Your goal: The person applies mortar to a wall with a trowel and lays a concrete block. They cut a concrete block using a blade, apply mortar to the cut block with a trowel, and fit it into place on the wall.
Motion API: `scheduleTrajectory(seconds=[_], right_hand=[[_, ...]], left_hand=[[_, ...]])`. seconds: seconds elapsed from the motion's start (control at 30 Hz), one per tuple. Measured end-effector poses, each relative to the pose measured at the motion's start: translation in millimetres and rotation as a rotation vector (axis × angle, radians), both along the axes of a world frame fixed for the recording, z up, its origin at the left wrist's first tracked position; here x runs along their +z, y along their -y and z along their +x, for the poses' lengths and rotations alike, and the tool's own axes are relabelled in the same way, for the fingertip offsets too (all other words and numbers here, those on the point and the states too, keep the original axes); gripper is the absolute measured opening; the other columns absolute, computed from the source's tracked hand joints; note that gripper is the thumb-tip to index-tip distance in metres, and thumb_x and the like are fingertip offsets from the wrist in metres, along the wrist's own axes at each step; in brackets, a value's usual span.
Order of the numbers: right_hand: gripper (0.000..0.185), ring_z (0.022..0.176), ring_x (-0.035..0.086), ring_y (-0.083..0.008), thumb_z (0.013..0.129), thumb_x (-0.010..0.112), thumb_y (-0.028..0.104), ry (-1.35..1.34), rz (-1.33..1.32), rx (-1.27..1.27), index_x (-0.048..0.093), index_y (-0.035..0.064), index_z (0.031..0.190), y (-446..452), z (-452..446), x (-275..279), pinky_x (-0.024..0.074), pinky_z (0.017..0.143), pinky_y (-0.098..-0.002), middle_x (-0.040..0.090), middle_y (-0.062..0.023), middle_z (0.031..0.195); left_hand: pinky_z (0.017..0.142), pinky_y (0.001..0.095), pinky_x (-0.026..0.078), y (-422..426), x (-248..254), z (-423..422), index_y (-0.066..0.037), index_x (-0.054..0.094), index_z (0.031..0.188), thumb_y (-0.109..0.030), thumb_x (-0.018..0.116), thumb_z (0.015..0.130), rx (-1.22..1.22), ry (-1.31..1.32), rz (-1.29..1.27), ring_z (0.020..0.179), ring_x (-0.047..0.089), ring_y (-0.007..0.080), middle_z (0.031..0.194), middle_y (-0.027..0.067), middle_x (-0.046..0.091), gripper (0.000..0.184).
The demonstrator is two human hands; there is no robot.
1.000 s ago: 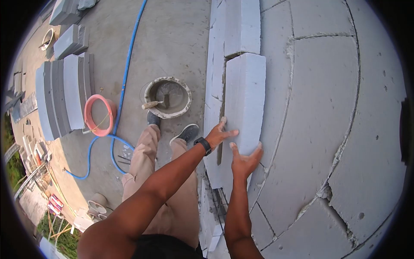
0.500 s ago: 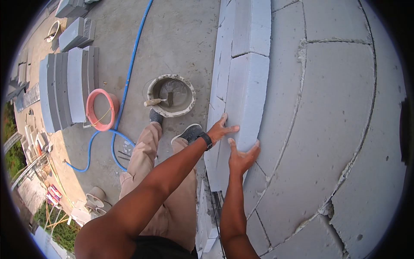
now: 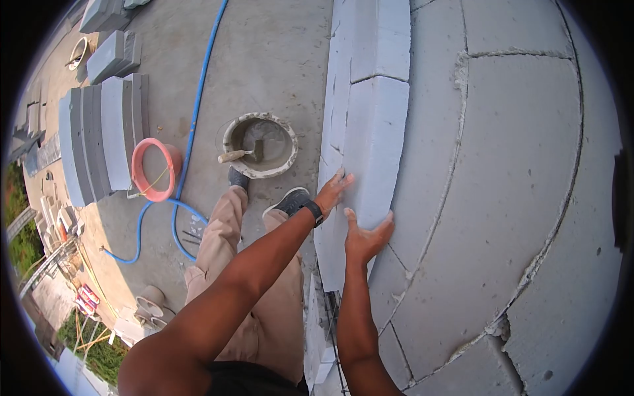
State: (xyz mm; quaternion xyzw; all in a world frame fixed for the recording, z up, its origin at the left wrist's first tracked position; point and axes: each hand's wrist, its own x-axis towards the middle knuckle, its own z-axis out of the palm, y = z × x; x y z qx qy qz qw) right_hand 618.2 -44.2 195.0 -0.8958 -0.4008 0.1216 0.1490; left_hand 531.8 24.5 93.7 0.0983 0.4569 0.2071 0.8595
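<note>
A long, pale aerated concrete block [image 3: 374, 145] lies in a row on top of the wall, its near end towards me. My left hand [image 3: 332, 191], with a black watch at the wrist, rests at the block's left side with fingers stretched out. My right hand [image 3: 368, 243] is spread across the near end, thumb on the upper face and fingers round the right edge, gripping it. The fingers' undersides are hidden. Just beyond the block's far end, a thin joint parts it from another pale block [image 3: 381, 36].
A mortar bucket [image 3: 290, 162] holding a trowel [image 3: 232, 156] stands by my feet. Left of it are a pink bucket [image 3: 135, 162], a blue hose [image 3: 193, 125] and stacked blocks [image 3: 115, 135]. Large jointed grey blocks [image 3: 515, 125] spread out on the right.
My left hand has drawn its thumb in from the block's upper face towards its fingers. My right hand stays at the block's near end, shifted slightly left in the view.
</note>
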Motion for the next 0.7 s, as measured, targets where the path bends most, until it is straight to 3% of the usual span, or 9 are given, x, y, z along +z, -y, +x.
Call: scheduleTrajectory(seconds=[0.1,0.2,0.3,0.37,0.4,0.47,0.53,0.63,0.7], right_hand=[[0.095,0.108,0.051,-0.0418,0.062,0.090,0.040,0.010,0.026,0.028,0.043,-0.0083,0.130,0,0,1,0.0415,0.093,-0.0490,0.052,-0.0243,0.116],[0.096,0.107,0.052,-0.0420,0.061,0.090,0.040,-0.001,0.030,0.022,0.043,-0.0077,0.130,-4,5,1,0.0415,0.094,-0.0492,0.053,-0.0245,0.115],[0.081,0.114,0.051,-0.0421,0.075,0.081,0.036,-0.070,0.097,0.133,0.043,-0.0077,0.132,-20,14,11,0.0408,0.097,-0.0488,0.053,-0.0253,0.121],[0.061,0.119,0.051,-0.0402,0.092,0.064,0.032,-0.204,0.165,0.156,0.044,-0.0069,0.134,-55,20,19,0.0399,0.101,-0.0457,0.053,-0.0256,0.128],[0.061,0.119,0.051,-0.0402,0.092,0.064,0.032,-0.200,0.167,0.155,0.044,-0.0069,0.134,-73,24,21,0.0399,0.101,-0.0457,0.053,-0.0256,0.128],[0.051,0.121,0.052,-0.0388,0.100,0.049,0.030,-0.362,0.141,0.089,0.045,-0.0063,0.135,-104,32,18,0.0403,0.102,-0.0419,0.053,-0.0258,0.132],[0.052,0.120,0.053,-0.0392,0.100,0.049,0.031,-0.237,0.107,0.144,0.045,-0.0060,0.136,-124,29,3,0.0418,0.101,-0.0414,0.053,-0.0261,0.132],[0.053,0.118,0.055,-0.0405,0.099,0.049,0.032,-0.079,0.093,0.212,0.045,-0.0063,0.135,-127,26,-4,0.0443,0.099,-0.0415,0.054,-0.0268,0.131],[0.053,0.118,0.055,-0.0414,0.099,0.050,0.032,-0.051,0.114,0.227,0.046,-0.0068,0.135,-126,26,-6,0.0454,0.098,-0.0421,0.055,-0.0272,0.130]], left_hand=[[0.116,0.0545,0.012,2,-2,2,-0.010,0.005,0.155,-0.070,0.051,0.086,-0.032,-0.006,-0.003,0.149,0.004,0.0278,0.161,0.0124,0.007,0.103],[0.116,0.0549,0.009,-3,3,1,-0.011,0.003,0.156,-0.075,0.044,0.086,-0.045,0.054,-0.002,0.149,0.000,0.0266,0.162,0.0106,0.004,0.103],[0.116,0.0557,0.007,-7,13,3,-0.010,0.001,0.155,-0.079,0.036,0.086,-0.012,0.000,-0.067,0.149,-0.003,0.0266,0.162,0.0105,0.000,0.104],[0.116,0.0565,0.007,-8,9,5,-0.009,0.000,0.155,-0.080,0.033,0.085,-0.020,-0.007,-0.063,0.149,-0.004,0.0268,0.162,0.0106,-0.002,0.105],[0.116,0.0573,0.006,-9,8,6,-0.008,-0.001,0.155,-0.081,0.031,0.085,-0.023,-0.017,-0.060,0.149,-0.005,0.0270,0.162,0.0106,-0.004,0.107],[0.115,0.0589,0.005,-10,10,8,-0.007,-0.001,0.155,-0.082,0.030,0.085,-0.028,-0.037,-0.029,0.149,-0.005,0.0273,0.162,0.0108,-0.005,0.107],[0.115,0.0604,0.004,-9,6,11,-0.007,-0.001,0.155,-0.082,0.029,0.084,-0.034,-0.059,0.001,0.149,-0.005,0.0275,0.162,0.0110,-0.006,0.107],[0.118,0.0517,0.005,-5,-11,23,-0.004,0.002,0.154,-0.077,0.030,0.089,-0.015,-0.092,0.037,0.149,-0.001,0.0258,0.162,0.0122,-0.002,0.102],[0.119,0.0384,0.006,-1,-19,34,0.000,0.007,0.153,-0.070,0.031,0.094,0.070,-0.186,0.082,0.149,0.005,0.0235,0.161,0.0133,0.006,0.095]])
